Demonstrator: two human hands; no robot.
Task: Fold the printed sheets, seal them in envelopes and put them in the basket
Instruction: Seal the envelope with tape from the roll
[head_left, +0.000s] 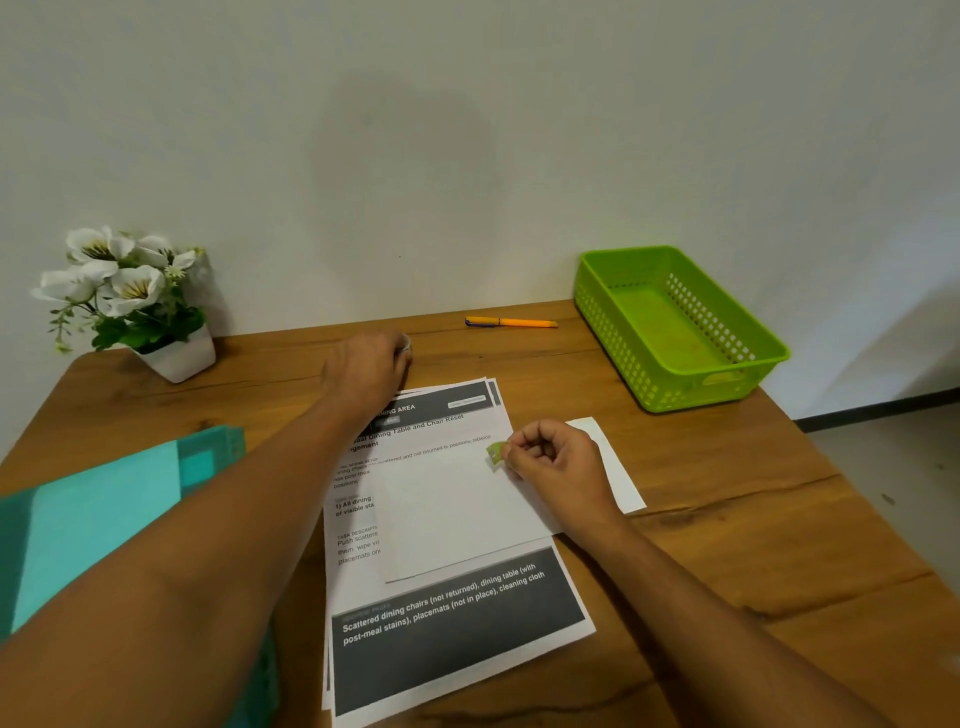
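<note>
in the head view the right hand (556, 460) is curled, thumb and forefinger pinching a small green sticker (494, 456) just over the white envelope (457, 514). the envelope lies across the stack of printed sheets (457, 629) in the middle of the desk (753, 545). the left hand (366, 374) reaches past the top of the sheets with its back to the camera. something pale shows at its fingertips, but whether it grips anything cannot be told. the green basket (618, 353) sits at the far right corner with nothing in it, well apart from the envelope.

neither hand pins the envelope, so it may slide on the smooth paper when the sticker is pressed down, leaving a crooked seal. the sticker could also fold onto the fingers. whether a folded sheet is inside cannot be seen.

the desk is brown wood with dark cracks in the grain, set against a plain pale wall. an orange pen (511, 322) lies near the back edge, a pot of white flowers (135, 291) stands back left, and a teal folder (104, 509) lies by the left forearm.
</note>
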